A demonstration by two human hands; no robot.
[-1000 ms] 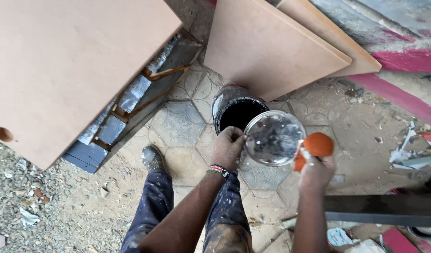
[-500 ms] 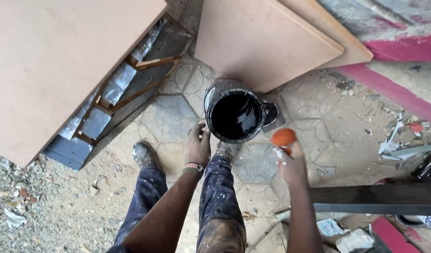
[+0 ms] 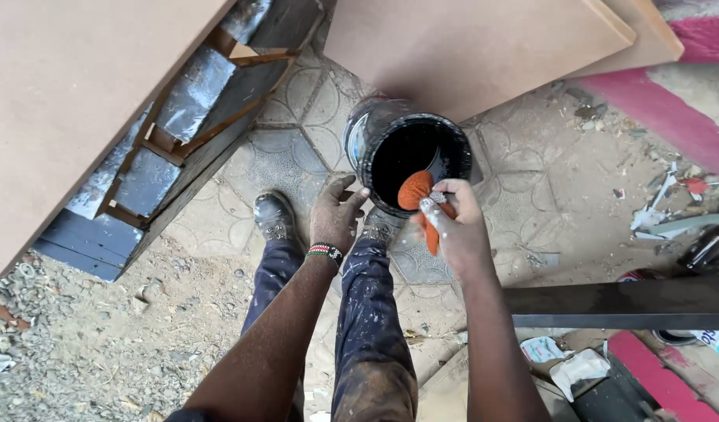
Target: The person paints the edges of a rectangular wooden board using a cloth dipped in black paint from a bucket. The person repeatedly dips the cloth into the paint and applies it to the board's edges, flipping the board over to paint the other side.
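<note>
To your left, one brown board (image 3: 70,101) leans over a dark slatted frame (image 3: 164,148). Your left hand (image 3: 336,215) hangs loose, fingers released, just beside the one black bucket (image 3: 406,148). Two more boards (image 3: 484,43) lean behind it. Your right hand (image 3: 453,227) pinches one orange rag (image 3: 416,191) at the bucket's rim; half a second ago it was held lower, clear of the bucket.
</note>
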